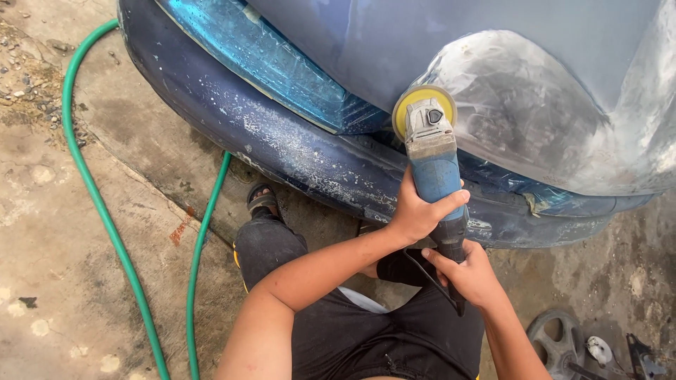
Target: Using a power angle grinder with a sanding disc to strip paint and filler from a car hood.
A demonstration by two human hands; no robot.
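I hold a blue and grey angle grinder (433,151) with both hands. Its yellow sanding disc (422,98) rests against the car's blue body panel (521,105), at the edge of a dull grey sanded patch. My left hand (419,211) wraps the blue body of the tool. My right hand (468,274) grips the dark rear handle, where the black cable leaves it. Below the disc runs the scuffed dark blue bumper (296,151), with a taped-over blue headlight (274,67) above it.
A green hose (105,211) loops over the concrete floor on the left. My legs in black trousers and a sandalled foot (262,199) are below the bumper. Metal parts, among them a round wheel-like piece (556,341), lie at the bottom right.
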